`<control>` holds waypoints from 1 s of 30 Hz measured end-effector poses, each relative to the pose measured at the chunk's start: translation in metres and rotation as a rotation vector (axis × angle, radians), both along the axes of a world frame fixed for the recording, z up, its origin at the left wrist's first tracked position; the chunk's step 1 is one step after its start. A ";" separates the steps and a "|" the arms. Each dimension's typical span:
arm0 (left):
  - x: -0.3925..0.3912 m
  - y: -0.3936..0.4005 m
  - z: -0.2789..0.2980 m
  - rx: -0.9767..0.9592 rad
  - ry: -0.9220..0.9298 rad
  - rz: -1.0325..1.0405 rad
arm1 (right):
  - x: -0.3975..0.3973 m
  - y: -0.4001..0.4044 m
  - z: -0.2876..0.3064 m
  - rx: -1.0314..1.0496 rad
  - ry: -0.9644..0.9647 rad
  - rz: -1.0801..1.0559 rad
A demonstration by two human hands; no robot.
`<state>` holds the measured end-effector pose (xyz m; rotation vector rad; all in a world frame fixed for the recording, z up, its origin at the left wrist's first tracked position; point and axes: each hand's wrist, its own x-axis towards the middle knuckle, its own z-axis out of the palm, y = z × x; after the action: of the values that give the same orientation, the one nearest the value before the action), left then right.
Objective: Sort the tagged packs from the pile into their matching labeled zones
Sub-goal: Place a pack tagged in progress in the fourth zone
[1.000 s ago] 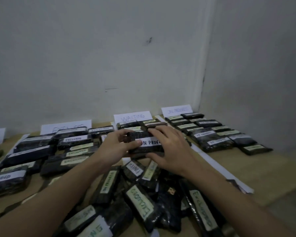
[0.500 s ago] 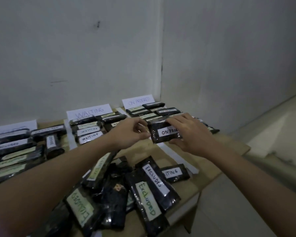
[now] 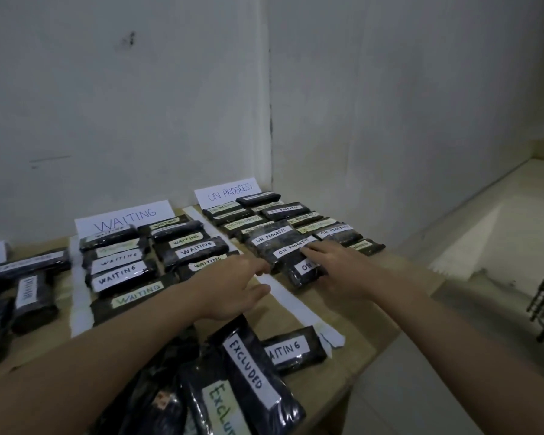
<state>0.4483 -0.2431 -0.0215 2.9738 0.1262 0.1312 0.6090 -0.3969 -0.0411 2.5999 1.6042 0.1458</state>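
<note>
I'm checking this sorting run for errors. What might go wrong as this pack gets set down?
1. The right hand covers most of the black plastic pack's white tag, so a mismatch could go unnoticed.
2. That pack lies close to the white paper divider strip and might slide across into the WAITING zone.

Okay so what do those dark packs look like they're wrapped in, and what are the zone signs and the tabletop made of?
The dark packs seem wrapped in glossy clear plastic film, going by the crinkled highlights; contents can't be told. Their white tags look like handwritten paper strips. The ON PROGRESS sign looks like plain matte paper or card standing against the wall. The tabletop looks like matte tan board, perhaps wood or cardboard.
</note>
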 end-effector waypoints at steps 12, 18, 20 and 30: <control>-0.022 0.015 0.014 -0.017 -0.073 0.010 | -0.025 0.015 -0.003 0.209 0.173 0.057; -0.051 0.021 0.023 -0.033 -0.156 0.025 | -0.092 0.024 0.001 0.361 0.676 0.194; -0.062 0.024 0.024 -0.052 -0.167 0.047 | -0.102 0.027 -0.002 0.362 0.717 0.180; -0.100 0.011 0.027 -0.585 -0.337 0.174 | -0.115 0.035 0.054 0.619 0.805 0.198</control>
<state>0.3484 -0.2317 0.0058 2.3176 0.3183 0.5158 0.4937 -0.3615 0.0125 3.1813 2.3794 -0.5582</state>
